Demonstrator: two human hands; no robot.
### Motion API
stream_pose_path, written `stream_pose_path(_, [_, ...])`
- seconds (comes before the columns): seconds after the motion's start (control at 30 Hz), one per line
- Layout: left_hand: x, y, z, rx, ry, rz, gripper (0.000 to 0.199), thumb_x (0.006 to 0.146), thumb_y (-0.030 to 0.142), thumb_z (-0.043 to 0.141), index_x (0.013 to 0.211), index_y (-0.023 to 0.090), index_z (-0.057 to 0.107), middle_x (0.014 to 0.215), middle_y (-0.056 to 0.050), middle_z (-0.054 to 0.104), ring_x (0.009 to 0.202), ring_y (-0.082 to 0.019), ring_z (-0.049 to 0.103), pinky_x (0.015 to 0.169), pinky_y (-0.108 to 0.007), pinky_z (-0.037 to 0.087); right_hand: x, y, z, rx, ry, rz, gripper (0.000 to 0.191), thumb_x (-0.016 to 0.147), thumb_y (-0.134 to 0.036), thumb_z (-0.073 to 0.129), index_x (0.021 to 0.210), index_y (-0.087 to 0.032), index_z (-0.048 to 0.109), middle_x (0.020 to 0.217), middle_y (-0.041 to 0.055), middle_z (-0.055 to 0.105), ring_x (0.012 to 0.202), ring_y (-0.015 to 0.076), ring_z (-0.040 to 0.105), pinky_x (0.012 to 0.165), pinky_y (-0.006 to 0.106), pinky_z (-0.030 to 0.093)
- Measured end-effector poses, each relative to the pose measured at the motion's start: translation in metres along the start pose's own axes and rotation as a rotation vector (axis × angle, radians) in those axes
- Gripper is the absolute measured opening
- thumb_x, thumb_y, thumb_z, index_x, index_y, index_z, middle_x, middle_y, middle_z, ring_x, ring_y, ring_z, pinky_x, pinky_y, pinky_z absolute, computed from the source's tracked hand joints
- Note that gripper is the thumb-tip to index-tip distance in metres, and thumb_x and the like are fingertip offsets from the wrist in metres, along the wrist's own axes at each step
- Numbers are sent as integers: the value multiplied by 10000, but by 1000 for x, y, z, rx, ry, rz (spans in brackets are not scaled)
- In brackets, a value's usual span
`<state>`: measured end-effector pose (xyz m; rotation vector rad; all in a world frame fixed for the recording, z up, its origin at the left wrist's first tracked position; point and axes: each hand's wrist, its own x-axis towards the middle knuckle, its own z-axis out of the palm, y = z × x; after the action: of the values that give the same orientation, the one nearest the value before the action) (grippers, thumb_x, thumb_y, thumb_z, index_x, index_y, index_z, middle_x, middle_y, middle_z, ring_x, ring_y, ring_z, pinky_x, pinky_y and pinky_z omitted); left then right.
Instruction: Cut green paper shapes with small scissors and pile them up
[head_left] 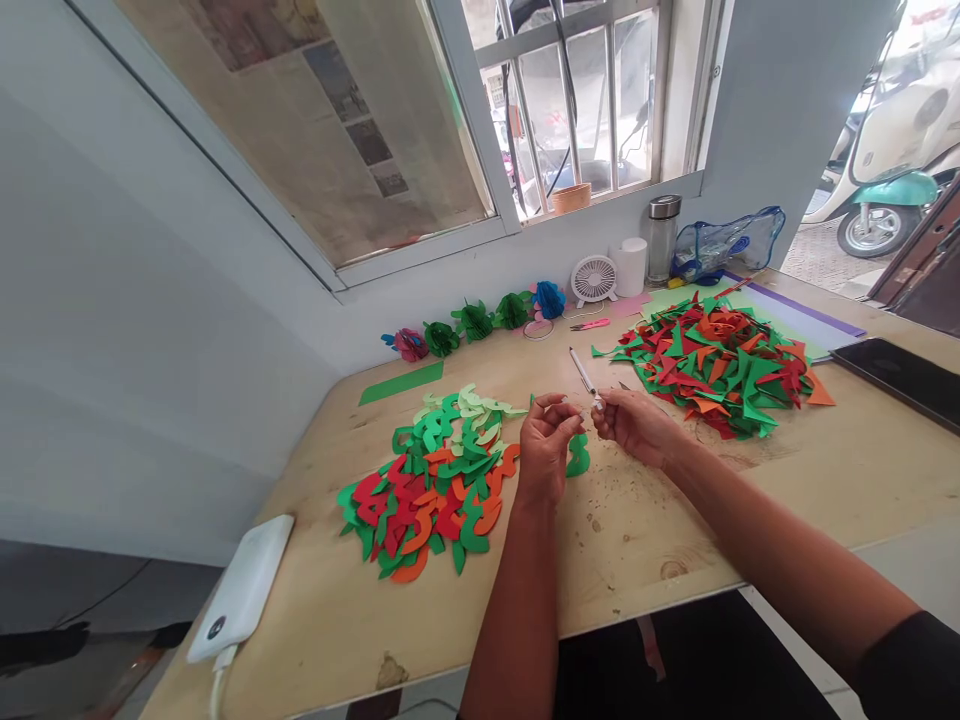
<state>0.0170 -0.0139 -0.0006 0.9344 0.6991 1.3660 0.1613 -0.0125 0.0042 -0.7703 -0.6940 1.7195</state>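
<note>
My right hand [634,424] is closed, its thumb and fingertips pinched at the near end of a slim white pen-like tool [580,368], whose dark tip points away from me. Just left of it, my left hand [549,440] has curled fingers with the thumb close to them; whatever they hold, if anything, is too small to make out. A green cut paper shape [578,456] lies on the table beside my left hand, partly hidden by it. Left of that hand spreads a pile of curved paper cutouts [435,480] in green, red and orange.
Paper scraps [727,365] are heaped at the right, beside a black phone [904,375]. A white power bank [244,590] with a cable sits at the left edge. Along the wall stand paper flowers [475,320], a small fan [594,279] and a glass bottle [661,245]. Pink-handled snips [590,325] lie nearby.
</note>
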Motion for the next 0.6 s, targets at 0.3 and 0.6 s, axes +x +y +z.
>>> stream_pose_path(0.3, [1,1,-2,-71,50,-28,361,632,167,717,957,194,563,818,-14,666,742,-123,622,669,-252,479,-3,-2,4,-66,6,-17,141,696,-278,702,763,-191,612,715,-2,645,567,82,524,498,207,359])
stream_pose_path(0.6, [2,-3,-4,10,53,-43,366,627,187,714,960,180,562,799,-25,676,723,-129,626,659,-255,478,3,5,4,-349,136,-271,256,625,-247,697,856,-197,599,774,10,650,652,114,552,514,223,369])
